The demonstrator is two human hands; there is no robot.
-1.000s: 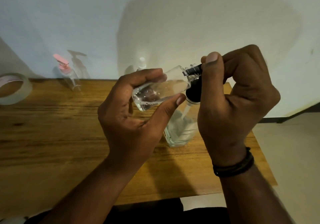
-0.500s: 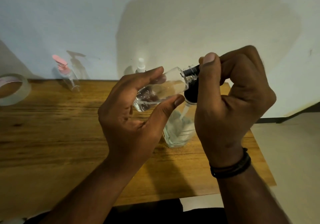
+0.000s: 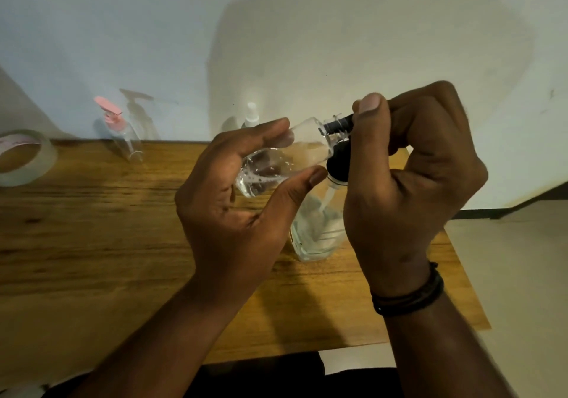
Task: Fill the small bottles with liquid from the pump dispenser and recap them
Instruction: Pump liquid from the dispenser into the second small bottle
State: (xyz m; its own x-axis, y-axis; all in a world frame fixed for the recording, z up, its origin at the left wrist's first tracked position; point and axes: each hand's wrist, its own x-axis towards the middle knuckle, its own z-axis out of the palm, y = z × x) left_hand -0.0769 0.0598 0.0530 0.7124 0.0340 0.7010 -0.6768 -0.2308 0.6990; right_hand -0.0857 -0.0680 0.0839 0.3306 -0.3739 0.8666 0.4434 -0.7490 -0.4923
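The left hand curls its grip around a small clear bottle, tilted with its mouth toward 2 o'clock at the black nozzle. The right hand closes its grip on the pump dispenser, apparently on the pump head, standing near the bench right edge. Open bench spreads toward 9 o'clock; a pink-topped bottle and tape roll line the far edge.

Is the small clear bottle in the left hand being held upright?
No, the small clear bottle lies tilted nearly sideways in the left hand, its neck towards the black pump nozzle.
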